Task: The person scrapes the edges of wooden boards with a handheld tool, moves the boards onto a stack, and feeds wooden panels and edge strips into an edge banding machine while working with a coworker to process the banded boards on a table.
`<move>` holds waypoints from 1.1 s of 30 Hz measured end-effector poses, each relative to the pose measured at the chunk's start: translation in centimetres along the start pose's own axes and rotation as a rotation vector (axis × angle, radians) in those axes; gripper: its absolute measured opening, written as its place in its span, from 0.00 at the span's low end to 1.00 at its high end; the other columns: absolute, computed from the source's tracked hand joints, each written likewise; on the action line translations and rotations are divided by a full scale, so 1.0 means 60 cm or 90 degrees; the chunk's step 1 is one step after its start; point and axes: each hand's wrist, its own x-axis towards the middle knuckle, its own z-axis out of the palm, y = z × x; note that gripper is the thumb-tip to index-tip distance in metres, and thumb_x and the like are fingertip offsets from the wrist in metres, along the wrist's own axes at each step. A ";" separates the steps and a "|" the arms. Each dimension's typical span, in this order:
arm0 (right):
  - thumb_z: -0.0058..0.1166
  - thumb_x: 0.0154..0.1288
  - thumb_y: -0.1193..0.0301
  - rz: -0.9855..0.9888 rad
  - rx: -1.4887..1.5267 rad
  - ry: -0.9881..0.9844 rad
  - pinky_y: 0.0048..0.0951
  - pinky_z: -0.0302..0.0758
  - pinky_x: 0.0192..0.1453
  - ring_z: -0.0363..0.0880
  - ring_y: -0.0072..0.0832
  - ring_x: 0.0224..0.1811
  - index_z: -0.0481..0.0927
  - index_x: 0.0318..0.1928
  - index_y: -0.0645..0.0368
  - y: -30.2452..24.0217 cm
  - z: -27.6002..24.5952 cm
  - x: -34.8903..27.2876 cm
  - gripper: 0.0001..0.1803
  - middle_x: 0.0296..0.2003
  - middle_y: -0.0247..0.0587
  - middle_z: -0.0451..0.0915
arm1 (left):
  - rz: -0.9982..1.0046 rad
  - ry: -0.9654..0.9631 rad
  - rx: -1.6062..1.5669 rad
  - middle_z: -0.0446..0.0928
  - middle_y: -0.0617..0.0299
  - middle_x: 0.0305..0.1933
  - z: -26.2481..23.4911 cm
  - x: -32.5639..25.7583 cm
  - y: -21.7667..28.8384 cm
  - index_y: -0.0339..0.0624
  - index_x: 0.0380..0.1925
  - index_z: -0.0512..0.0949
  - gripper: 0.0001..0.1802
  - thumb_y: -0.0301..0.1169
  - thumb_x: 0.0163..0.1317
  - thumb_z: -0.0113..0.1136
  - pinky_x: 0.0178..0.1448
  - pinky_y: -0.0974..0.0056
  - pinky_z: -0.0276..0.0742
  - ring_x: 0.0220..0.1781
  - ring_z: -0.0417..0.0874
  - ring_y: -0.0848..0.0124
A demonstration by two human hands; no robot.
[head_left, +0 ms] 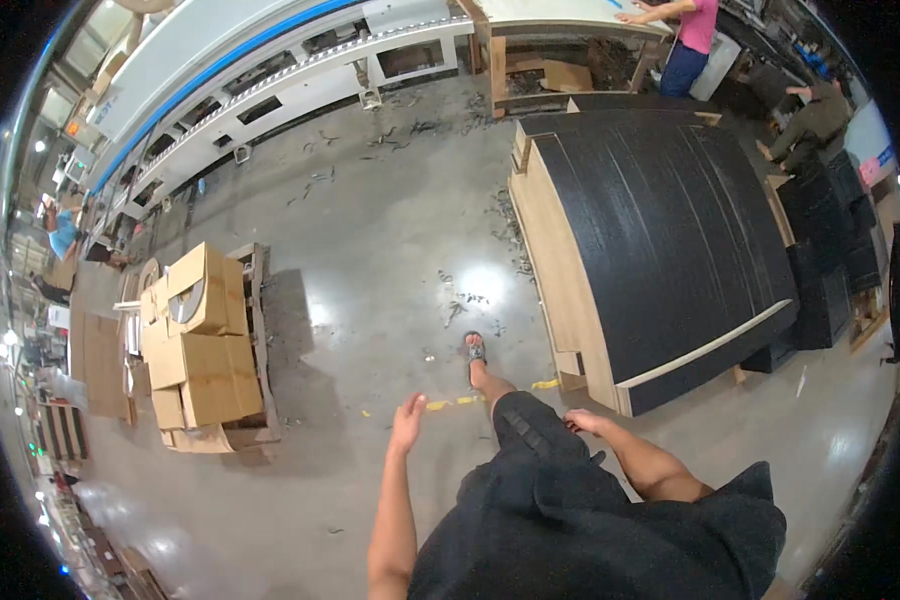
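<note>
My left hand (408,420) hangs out in front of my body over the grey floor, open with its fingers stretched and nothing in it. Beside my right thigh is my right hand (585,422), its fingers loosely bent and apart, with nothing seen in it. Nearest to that hand stands a large stack of black panels (670,240) with pale wood edges, just beyond it and apart from it. One sandalled foot (474,348) is set forward on the floor.
Cardboard boxes (210,375) stand on a pallet at left. A long white machine (300,95) with a blue strip runs along the back. A person in a pink shirt (698,28) works at a wooden table (570,12); another crouches (815,120) at right. Dark scraps (460,305) litter the floor.
</note>
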 end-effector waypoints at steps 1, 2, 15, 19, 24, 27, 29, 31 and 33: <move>0.48 0.74 0.61 0.002 0.013 -0.005 0.33 0.75 0.52 0.78 0.25 0.42 0.82 0.44 0.56 -0.015 0.004 0.014 0.14 0.39 0.34 0.80 | -0.036 0.023 -0.034 0.83 0.50 0.58 -0.037 0.014 0.006 0.26 0.68 0.69 0.35 0.49 0.78 0.51 0.71 0.62 0.70 0.67 0.79 0.63; 0.48 0.74 0.58 0.006 0.020 -0.028 0.32 0.74 0.51 0.76 0.24 0.42 0.83 0.47 0.55 -0.029 0.009 0.027 0.17 0.39 0.32 0.80 | -0.040 0.015 -0.021 0.83 0.50 0.58 -0.070 0.032 0.015 0.26 0.68 0.69 0.35 0.49 0.78 0.51 0.71 0.62 0.70 0.67 0.79 0.63; 0.44 0.76 0.61 -0.053 0.045 -0.076 0.43 0.72 0.67 0.75 0.33 0.62 0.76 0.66 0.57 -0.299 0.025 0.096 0.24 0.60 0.43 0.80 | -0.384 0.015 -0.049 0.85 0.56 0.47 -0.308 0.193 -0.075 0.33 0.56 0.78 0.28 0.49 0.74 0.60 0.48 0.62 0.78 0.41 0.84 0.70; 0.41 0.78 0.61 0.055 -0.002 -0.100 0.45 0.69 0.70 0.72 0.34 0.66 0.76 0.68 0.52 -0.325 0.063 0.056 0.24 0.64 0.44 0.78 | -0.355 -0.052 -0.003 0.85 0.56 0.46 -0.336 0.307 -0.048 0.32 0.53 0.80 0.25 0.47 0.75 0.59 0.50 0.59 0.79 0.39 0.84 0.69; 0.42 0.79 0.64 0.046 0.368 0.089 0.41 0.68 0.72 0.73 0.32 0.66 0.77 0.67 0.58 -0.294 0.188 0.126 0.23 0.63 0.42 0.79 | -0.202 -0.253 0.099 0.86 0.51 0.46 -0.396 0.597 -0.036 0.36 0.51 0.81 0.21 0.44 0.76 0.54 0.39 0.63 0.80 0.39 0.86 0.65; 0.45 0.78 0.67 -0.066 0.601 0.115 0.39 0.68 0.72 0.74 0.32 0.67 0.77 0.67 0.62 -0.363 0.231 0.152 0.23 0.65 0.40 0.78 | -0.317 -0.257 0.029 0.86 0.52 0.47 -0.417 0.810 0.062 0.40 0.55 0.77 0.21 0.46 0.76 0.55 0.33 0.66 0.76 0.36 0.85 0.66; 0.48 0.78 0.65 -0.052 0.471 0.167 0.44 0.68 0.72 0.73 0.37 0.67 0.77 0.67 0.60 -0.366 0.253 0.140 0.23 0.65 0.43 0.78 | -0.291 -0.216 0.209 0.85 0.54 0.43 -0.357 0.881 0.163 0.40 0.56 0.75 0.23 0.47 0.75 0.58 0.31 0.69 0.75 0.34 0.84 0.69; 0.49 0.77 0.67 -0.170 0.341 0.191 0.43 0.70 0.70 0.75 0.37 0.65 0.77 0.66 0.61 -0.405 0.250 0.070 0.22 0.63 0.43 0.79 | -0.200 -0.260 0.186 0.83 0.58 0.37 -0.355 0.995 0.225 0.40 0.51 0.76 0.22 0.49 0.73 0.61 0.28 0.72 0.72 0.28 0.80 0.74; 0.50 0.76 0.69 -0.261 0.210 0.228 0.42 0.72 0.68 0.77 0.37 0.62 0.78 0.65 0.62 -0.422 0.255 0.026 0.21 0.61 0.42 0.80 | -0.131 -0.328 0.283 0.84 0.61 0.39 -0.282 1.056 0.311 0.40 0.47 0.77 0.23 0.50 0.73 0.60 0.35 0.69 0.74 0.35 0.81 0.73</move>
